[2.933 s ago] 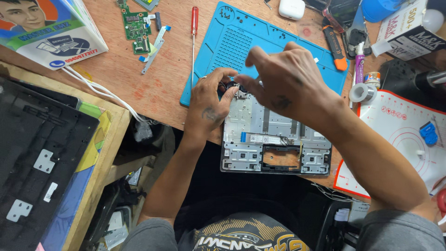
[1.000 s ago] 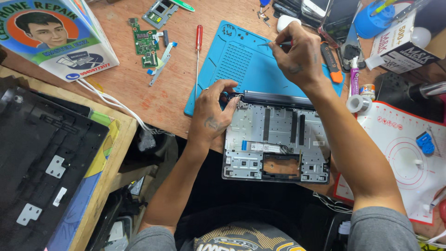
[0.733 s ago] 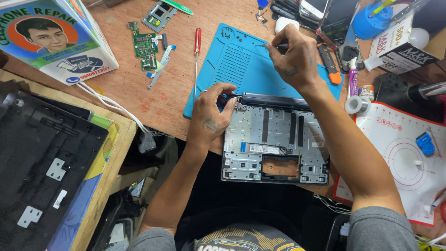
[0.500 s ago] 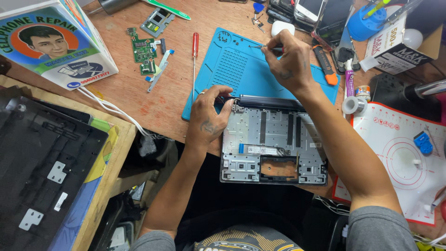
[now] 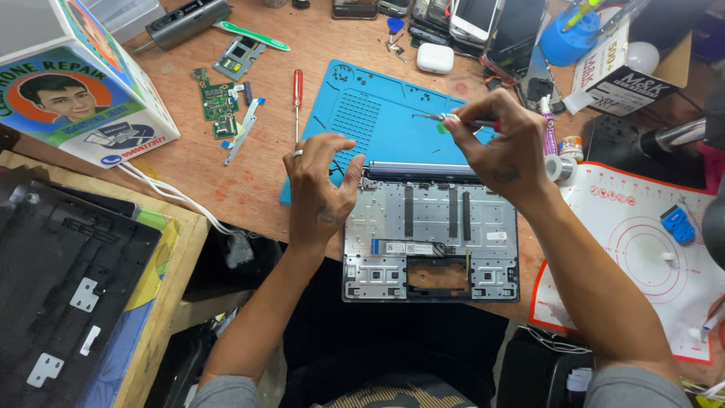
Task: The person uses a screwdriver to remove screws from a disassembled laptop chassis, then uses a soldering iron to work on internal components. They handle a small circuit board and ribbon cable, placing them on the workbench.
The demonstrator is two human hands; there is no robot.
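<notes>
A silver laptop chassis [image 5: 430,234], stripped and lying inner side up, sits at the near edge of a blue work mat [image 5: 377,113]. My left hand [image 5: 321,189] rests at its far left corner, fingers spread and curled, thumb by the hinge bar. Just beyond the chassis's far edge, my right hand [image 5: 502,143] pinches a slim metal-tipped tool [image 5: 434,117] whose tip points left over the mat.
A red-handled screwdriver [image 5: 297,94] and a green circuit board [image 5: 217,102] lie left of the mat. A printed box [image 5: 83,106] and a black laptop cover [image 5: 60,279] are at the left. Right: a white mat with red circles [image 5: 657,242], a tape roll [image 5: 560,168], phones [image 5: 491,19].
My right hand left the chassis, reached to the mat's far side, and now holds the slim tool closer to the chassis. My left hand stayed at the corner and spread its fingers.
</notes>
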